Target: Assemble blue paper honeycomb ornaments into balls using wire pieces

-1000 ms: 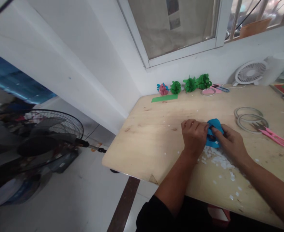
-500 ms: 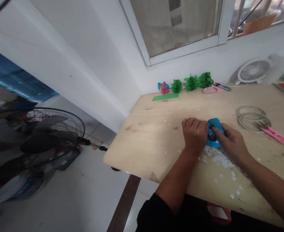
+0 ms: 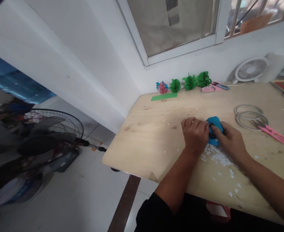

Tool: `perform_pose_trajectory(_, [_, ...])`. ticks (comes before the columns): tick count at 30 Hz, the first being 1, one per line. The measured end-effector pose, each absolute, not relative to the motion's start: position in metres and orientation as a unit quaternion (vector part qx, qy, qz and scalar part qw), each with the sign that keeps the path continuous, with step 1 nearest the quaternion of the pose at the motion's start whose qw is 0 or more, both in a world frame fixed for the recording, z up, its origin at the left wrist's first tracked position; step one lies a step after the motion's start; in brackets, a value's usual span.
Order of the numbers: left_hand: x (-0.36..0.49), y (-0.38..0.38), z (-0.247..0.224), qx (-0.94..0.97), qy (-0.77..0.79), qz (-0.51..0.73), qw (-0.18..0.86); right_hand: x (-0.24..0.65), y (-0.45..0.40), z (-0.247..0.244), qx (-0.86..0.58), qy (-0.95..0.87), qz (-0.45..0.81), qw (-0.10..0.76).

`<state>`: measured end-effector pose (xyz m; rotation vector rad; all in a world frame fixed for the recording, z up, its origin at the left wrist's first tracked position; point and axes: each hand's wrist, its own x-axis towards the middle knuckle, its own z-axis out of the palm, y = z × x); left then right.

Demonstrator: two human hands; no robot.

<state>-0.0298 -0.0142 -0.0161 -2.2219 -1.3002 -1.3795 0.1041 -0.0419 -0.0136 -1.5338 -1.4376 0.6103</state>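
Hands grip blue paper — no lettering readable.

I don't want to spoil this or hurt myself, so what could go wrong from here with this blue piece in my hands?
The blue piece might crease or tear, since your left hand and right hand both grip it. The loose white scraps could scatter or stick to your skin, as they lie right beneath your hands. The pink-handled snips might prick your right hand if it drifts over, because their blades point its way.
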Motion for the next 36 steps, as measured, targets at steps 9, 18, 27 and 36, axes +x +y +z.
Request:
perform_pose_trajectory(9, [-0.028,-0.014,-0.016,-0.756,-0.446,-0.459,0.136,0.103,-0.042,-0.011,-0.647,-0.609,0.174,0.425])
perform_pose_trajectory(18, [-0.027,-0.012,-0.015,-0.758,-0.464,-0.442,0.123,0.102,-0.043,-0.014,-0.643,-0.645,0.091,0.403])
perform_pose_trajectory(27, [-0.031,-0.013,-0.003,-0.677,-0.513,-0.498,-0.172,0.105,-0.042,-0.014,-0.62,-0.61,0.238,0.433])
perform_pose_trajectory(36, [-0.034,-0.011,0.001,-0.581,-0.525,-0.509,-0.357,0.105,-0.041,-0.013,-0.591,-0.576,0.313,0.469])
